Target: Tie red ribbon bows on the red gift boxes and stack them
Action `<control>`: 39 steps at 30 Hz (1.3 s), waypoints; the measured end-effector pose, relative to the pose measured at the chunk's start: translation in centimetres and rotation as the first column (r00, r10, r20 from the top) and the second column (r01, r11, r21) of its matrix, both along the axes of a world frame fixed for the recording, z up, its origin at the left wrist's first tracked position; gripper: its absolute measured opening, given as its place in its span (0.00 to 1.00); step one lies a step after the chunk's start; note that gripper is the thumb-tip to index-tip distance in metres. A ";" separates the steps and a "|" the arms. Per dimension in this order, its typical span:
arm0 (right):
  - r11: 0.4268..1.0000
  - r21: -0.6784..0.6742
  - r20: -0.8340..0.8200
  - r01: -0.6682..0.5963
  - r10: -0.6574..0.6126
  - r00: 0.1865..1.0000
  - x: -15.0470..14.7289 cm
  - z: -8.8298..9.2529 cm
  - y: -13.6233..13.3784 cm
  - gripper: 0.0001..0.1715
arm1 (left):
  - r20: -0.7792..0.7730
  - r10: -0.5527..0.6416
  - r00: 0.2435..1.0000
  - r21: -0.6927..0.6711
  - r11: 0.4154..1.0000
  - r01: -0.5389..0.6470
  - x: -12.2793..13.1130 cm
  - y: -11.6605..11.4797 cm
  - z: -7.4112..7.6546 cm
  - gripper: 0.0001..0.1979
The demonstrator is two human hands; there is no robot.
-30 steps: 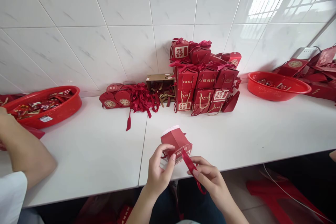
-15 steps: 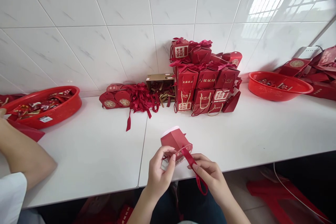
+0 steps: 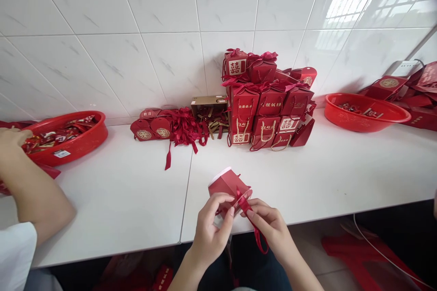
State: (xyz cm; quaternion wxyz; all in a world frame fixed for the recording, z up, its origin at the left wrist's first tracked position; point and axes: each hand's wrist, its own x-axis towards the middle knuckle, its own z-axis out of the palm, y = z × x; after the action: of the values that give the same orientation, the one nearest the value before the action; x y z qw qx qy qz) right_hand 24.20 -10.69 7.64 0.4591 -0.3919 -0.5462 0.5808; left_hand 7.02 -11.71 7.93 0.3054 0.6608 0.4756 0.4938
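Note:
A small red gift box (image 3: 228,183) lies tilted at the near edge of the white table (image 3: 136,200). My left hand (image 3: 211,227) pinches the box's near end with thumb and fingers. My right hand (image 3: 269,229) is closed on a red ribbon (image 3: 254,227) that runs from the box's top and loops down past my fingers. Both hands meet just in front of the box.
Stacked red gift boxes (image 3: 268,100) stand against the tiled wall, with loose red ribbons (image 3: 182,128) and a brown carton (image 3: 209,108) beside them. Red basins sit at the far left (image 3: 73,143) and right (image 3: 367,113). Another person's arm (image 3: 32,191) reaches into the left basin.
My hands have drawn closer together on the box, shortening the ribbon between them. The other person's hand has moved up to the left basin.

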 end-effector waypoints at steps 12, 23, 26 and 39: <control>0.999 0.034 0.074 0.013 -0.016 0.997 0.0 0.1 0.2 0.20 | -0.054 -0.079 0.995 -0.078 0.994 0.075 -0.1 0.4 1.7 0.07; 0.933 0.274 0.154 0.232 -0.281 0.947 -0.1 -0.3 0.2 0.11 | -0.097 -0.067 0.993 -0.001 0.998 0.068 0.0 0.4 2.2 0.17; 0.870 0.409 0.160 0.275 -0.366 0.917 0.0 0.5 0.7 0.15 | -0.109 -0.092 0.990 0.089 0.991 0.102 0.0 0.5 3.3 0.19; 0.794 0.548 -0.163 0.264 -0.208 0.965 1.7 7.8 0.6 0.11 | -0.108 0.273 0.956 0.106 0.959 -0.261 -1.9 1.5 2.5 0.28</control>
State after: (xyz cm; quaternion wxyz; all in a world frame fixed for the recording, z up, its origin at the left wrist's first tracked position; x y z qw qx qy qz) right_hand 25.89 -10.08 15.45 0.6484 -0.2753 -0.6181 0.3489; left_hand 5.14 -10.16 10.46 0.1760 0.6325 0.5553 0.5105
